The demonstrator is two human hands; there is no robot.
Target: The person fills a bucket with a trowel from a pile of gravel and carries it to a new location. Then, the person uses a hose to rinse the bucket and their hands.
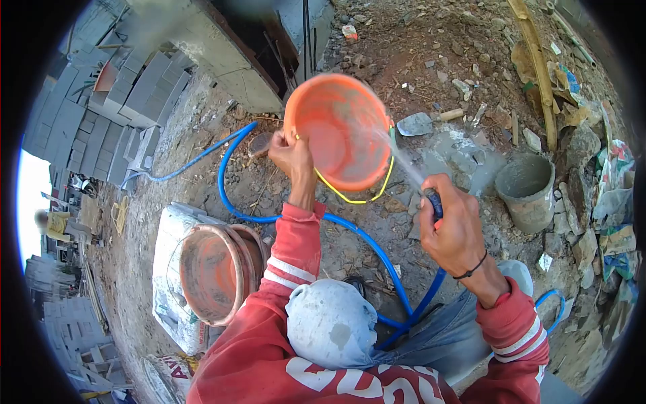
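Observation:
My left hand (294,160) is closed on the rim of an orange bucket (333,145), which is tipped so its open mouth faces me. A yellow-green bail handle (340,195) hangs below the bucket's rim. In my right hand (456,225) is the dark end of a blue hose (377,252). A jet of water (407,161) sprays from it into the bucket. The hose loops over the ground beneath my arms. Beyond the bucket's right side lies a trowel (415,124) with a wooden handle.
Stacked reddish buckets (210,276) rest on a white sack (168,236) at left. A grey, cement-coated bucket (526,192) stands right. Concrete blocks (145,87) are piled upper left, beside a concrete column (229,57). A wooden plank (538,74) lies on the rubble at upper right.

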